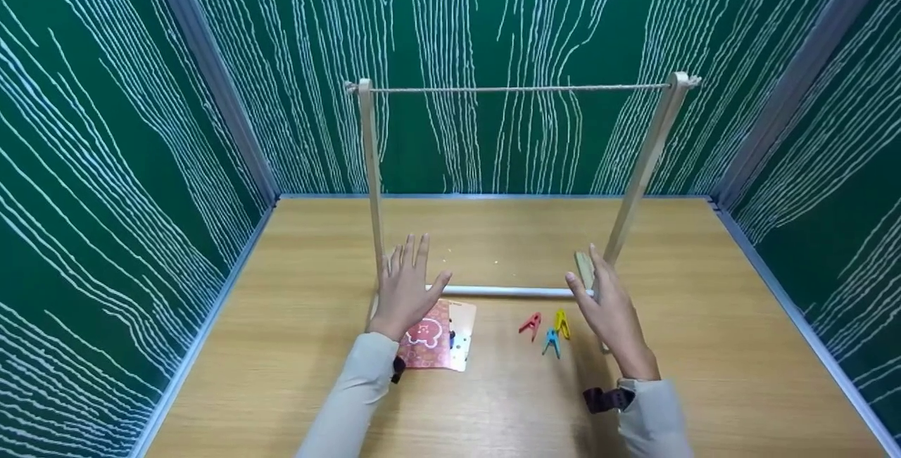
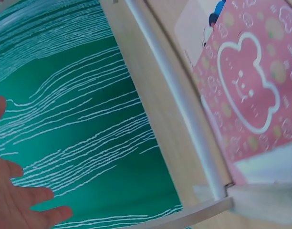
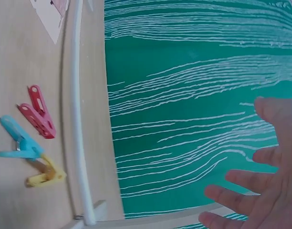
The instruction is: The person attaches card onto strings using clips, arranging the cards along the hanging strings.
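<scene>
Hovering empty, fingers straight and spread, the left hand (image 1: 405,296) is by the left side of a wooden frame (image 1: 369,155). Nearer and slightly right, a pink bear-print sheet (image 1: 433,352) overlaps a pale card (image 1: 461,338) on the table (image 1: 493,409). Farther right lie a red peg (image 1: 531,325), blue peg (image 1: 552,341) and yellow peg (image 1: 561,323), near a white bar (image 1: 507,291). Rightmost, the right hand (image 1: 614,314) holds nothing, its fingers extended.

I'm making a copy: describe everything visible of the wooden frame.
The frame stands upright on the table: two pale, wood-looking uprights, joined at their tops by thin twine with bunched ends, and low down by a whitish rod. Nothing hangs from the twine. The left hand and right hand are near its lower part; contact is unclear.
</scene>
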A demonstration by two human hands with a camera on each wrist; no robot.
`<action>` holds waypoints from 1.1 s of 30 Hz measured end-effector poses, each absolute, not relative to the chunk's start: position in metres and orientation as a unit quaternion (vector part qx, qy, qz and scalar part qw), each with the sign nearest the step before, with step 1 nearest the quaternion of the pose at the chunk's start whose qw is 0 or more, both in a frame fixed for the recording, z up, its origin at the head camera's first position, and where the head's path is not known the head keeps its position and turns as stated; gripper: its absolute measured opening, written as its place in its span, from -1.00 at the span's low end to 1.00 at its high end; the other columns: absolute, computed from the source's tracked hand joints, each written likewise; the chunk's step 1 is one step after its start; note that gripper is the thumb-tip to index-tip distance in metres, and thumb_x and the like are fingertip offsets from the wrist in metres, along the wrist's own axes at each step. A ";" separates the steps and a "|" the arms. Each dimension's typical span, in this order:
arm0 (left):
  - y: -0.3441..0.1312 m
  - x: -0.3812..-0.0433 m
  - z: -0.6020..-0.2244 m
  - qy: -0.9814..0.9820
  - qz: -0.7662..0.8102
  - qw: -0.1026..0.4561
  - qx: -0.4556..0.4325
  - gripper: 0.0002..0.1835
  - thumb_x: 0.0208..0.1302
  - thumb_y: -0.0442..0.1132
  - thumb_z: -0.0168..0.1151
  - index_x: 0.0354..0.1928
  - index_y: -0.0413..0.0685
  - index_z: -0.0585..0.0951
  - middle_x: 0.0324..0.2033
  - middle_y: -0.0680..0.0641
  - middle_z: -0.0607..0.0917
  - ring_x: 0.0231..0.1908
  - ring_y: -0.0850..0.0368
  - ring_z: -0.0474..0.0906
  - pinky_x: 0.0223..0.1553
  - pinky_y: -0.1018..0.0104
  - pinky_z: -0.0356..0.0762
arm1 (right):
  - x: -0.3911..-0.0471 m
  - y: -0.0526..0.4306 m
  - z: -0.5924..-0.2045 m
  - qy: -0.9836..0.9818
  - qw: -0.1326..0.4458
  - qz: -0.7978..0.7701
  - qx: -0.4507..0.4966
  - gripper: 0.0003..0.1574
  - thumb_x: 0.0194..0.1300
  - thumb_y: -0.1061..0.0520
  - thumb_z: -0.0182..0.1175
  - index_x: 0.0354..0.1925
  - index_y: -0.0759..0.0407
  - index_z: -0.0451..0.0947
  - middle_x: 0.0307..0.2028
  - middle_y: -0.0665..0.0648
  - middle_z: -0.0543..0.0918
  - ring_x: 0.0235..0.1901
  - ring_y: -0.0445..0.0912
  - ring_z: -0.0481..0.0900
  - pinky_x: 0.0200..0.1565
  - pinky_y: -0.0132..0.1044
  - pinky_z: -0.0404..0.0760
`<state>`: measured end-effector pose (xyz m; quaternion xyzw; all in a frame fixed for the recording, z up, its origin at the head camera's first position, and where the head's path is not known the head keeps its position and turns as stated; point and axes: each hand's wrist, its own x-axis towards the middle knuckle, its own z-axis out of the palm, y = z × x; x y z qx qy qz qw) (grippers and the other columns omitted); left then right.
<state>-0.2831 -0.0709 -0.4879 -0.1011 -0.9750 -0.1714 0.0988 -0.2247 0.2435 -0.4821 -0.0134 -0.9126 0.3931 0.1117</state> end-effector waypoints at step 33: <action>-0.100 -0.286 -0.567 -0.926 -0.374 0.005 0.044 -0.33 0.34 0.00 0.10 0.33 -0.32 0.30 0.25 -0.43 0.38 0.27 -0.36 0.30 0.29 -0.14 0.25 | -0.226 0.253 -0.564 -0.877 -0.010 0.469 -0.103 -0.08 0.46 -0.27 -0.14 0.39 0.43 0.09 0.18 0.50 0.41 0.16 0.29 0.42 0.17 0.13 0.43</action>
